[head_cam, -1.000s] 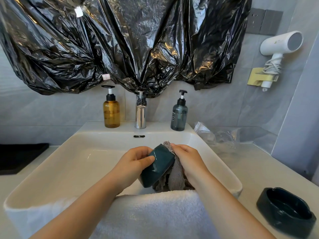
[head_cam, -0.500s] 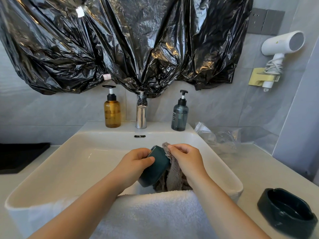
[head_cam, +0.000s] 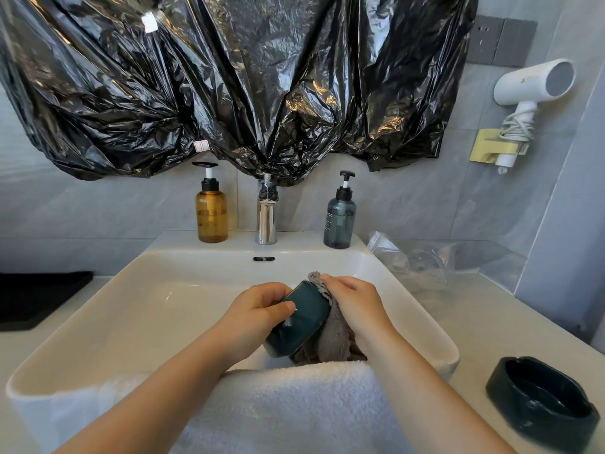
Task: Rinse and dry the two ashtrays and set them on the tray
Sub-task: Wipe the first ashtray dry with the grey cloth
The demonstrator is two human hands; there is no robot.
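Observation:
Over the white sink (head_cam: 98,322), my left hand (head_cam: 252,316) grips a dark green ashtray (head_cam: 301,319), tilted on its side with its underside toward me. My right hand (head_cam: 353,303) presses a grey cloth (head_cam: 330,342) against the ashtray's far side; the ashtray's inside is hidden. A second dark green ashtray (head_cam: 540,407) sits upright on the counter at the lower right. A black tray (head_cam: 36,299) lies on the counter at the far left.
A white towel (head_cam: 288,407) hangs over the sink's front rim. A chrome tap (head_cam: 266,217) stands between an amber pump bottle (head_cam: 211,211) and a grey pump bottle (head_cam: 339,217). Clear plastic wrap (head_cam: 412,260) lies right of the sink. A hairdryer (head_cam: 530,90) hangs on the wall.
Both hands have shifted slightly with the ashtray and cloth, the ashtray turning a little against the cloth. The second ashtray has not moved.

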